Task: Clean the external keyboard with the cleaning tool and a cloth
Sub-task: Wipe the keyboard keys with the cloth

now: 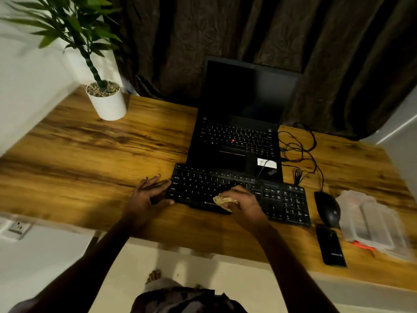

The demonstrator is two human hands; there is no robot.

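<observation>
Black plastic, the external keyboard (282, 199) lies on the wooden desk (90, 154) just in front of an open laptop (237, 136). White lettering on its front lip begins "ZEBRON" before a crumpled yellowish cloth (222, 201) covers the rest. The right hand (246, 203) has its grip clenched round that cloth at mid-keyboard. The left hand (146, 195), grip released and fingers straight, touches the keyboard's left end. A mouse (328, 208), a dark slab (330, 245) with unreadable print and tangled cables (297, 150) lie to the right.

Under the right fingers (237, 191), crumpled yellowish cloth (222, 201) on matt black plastic keyboard (282, 199). Below, wood-grain surface (90, 154) with light sheen. Right of the fingers, glossy mouse (328, 208), clear plastic case (372, 222).
</observation>
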